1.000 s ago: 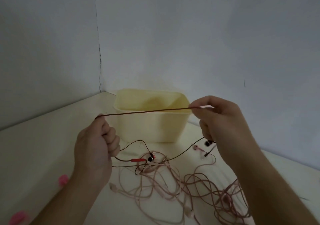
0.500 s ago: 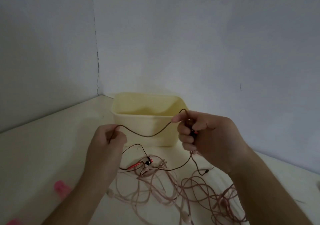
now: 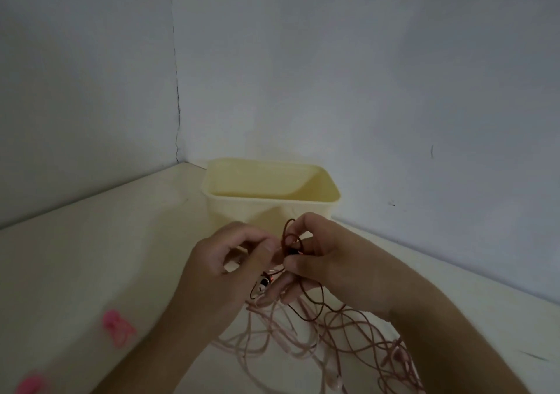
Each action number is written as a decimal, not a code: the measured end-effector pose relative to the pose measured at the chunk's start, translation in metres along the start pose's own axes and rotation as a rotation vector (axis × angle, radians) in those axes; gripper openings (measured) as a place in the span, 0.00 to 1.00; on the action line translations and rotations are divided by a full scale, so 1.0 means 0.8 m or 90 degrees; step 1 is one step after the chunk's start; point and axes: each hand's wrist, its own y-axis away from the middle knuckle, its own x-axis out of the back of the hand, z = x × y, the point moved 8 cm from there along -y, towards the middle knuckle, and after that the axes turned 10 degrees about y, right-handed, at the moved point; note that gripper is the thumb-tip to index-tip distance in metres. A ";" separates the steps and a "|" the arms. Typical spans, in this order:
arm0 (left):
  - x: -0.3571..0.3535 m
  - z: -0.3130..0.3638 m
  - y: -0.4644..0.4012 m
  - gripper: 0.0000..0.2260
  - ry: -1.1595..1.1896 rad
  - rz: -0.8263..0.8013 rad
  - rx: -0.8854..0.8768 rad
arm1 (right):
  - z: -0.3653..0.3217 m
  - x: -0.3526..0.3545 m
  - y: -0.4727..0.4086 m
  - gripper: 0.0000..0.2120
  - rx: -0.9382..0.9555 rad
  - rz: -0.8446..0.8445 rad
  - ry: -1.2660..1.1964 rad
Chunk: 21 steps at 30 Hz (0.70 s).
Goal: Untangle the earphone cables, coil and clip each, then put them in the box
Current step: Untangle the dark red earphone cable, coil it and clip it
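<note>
Before box (image 3: 242, 212) — hands pinching dark cable (image 3: 289, 236)

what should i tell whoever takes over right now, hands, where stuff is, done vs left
Right hand pinches a small loop of the dark red cable, coil just begun.
Left hand meets it, fingers pinching at the same cable.
Pink cables lie tangled on the table under the hands.
Two pink clips sit at the left, unused.
Box stands behind the hands; nothing shows inside.
Left: finish the coil, clip it, box it, then untangle the pink ones.
</note>
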 end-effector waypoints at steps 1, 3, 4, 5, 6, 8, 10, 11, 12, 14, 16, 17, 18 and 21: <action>0.000 -0.003 -0.001 0.05 0.028 -0.002 0.024 | 0.000 -0.002 0.000 0.08 -0.009 -0.001 0.014; -0.002 -0.016 0.000 0.05 0.087 -0.007 0.106 | -0.001 -0.005 -0.002 0.08 -0.015 0.001 0.054; -0.005 -0.022 0.001 0.03 0.104 -0.015 0.141 | -0.001 -0.004 -0.002 0.08 -0.016 0.008 0.080; -0.007 -0.026 0.001 0.01 0.106 -0.025 0.159 | -0.001 -0.002 -0.002 0.08 -0.014 0.018 0.108; -0.008 -0.027 0.001 0.01 0.108 -0.032 0.166 | -0.001 0.001 -0.002 0.09 -0.012 0.028 0.134; -0.007 -0.025 0.000 0.04 0.136 -0.023 0.155 | -0.002 0.008 -0.001 0.08 -0.001 0.050 0.164; -0.004 -0.024 -0.001 0.04 0.164 -0.001 0.146 | -0.006 0.014 0.001 0.04 0.019 0.061 0.149; -0.002 -0.023 -0.002 0.04 0.173 0.004 0.143 | -0.007 0.016 0.002 0.05 0.030 0.061 0.139; -0.002 -0.024 -0.002 0.05 0.181 0.005 0.144 | -0.008 0.017 0.002 0.07 0.035 0.058 0.133; -0.003 -0.028 -0.002 0.05 0.195 0.001 0.154 | -0.007 0.018 0.001 0.08 0.039 0.056 0.136; -0.005 -0.028 -0.001 0.06 0.207 -0.011 0.164 | -0.002 0.018 -0.001 0.07 0.040 0.064 0.140; -0.007 -0.029 0.000 0.06 0.211 -0.018 0.167 | -0.001 0.019 -0.002 0.07 0.044 0.071 0.141; -0.008 -0.030 0.000 0.07 0.218 -0.025 0.170 | -0.001 0.019 -0.003 0.06 0.052 0.079 0.140; -0.009 -0.032 0.000 0.07 0.244 -0.039 0.178 | -0.002 0.020 -0.004 0.05 0.083 0.098 0.115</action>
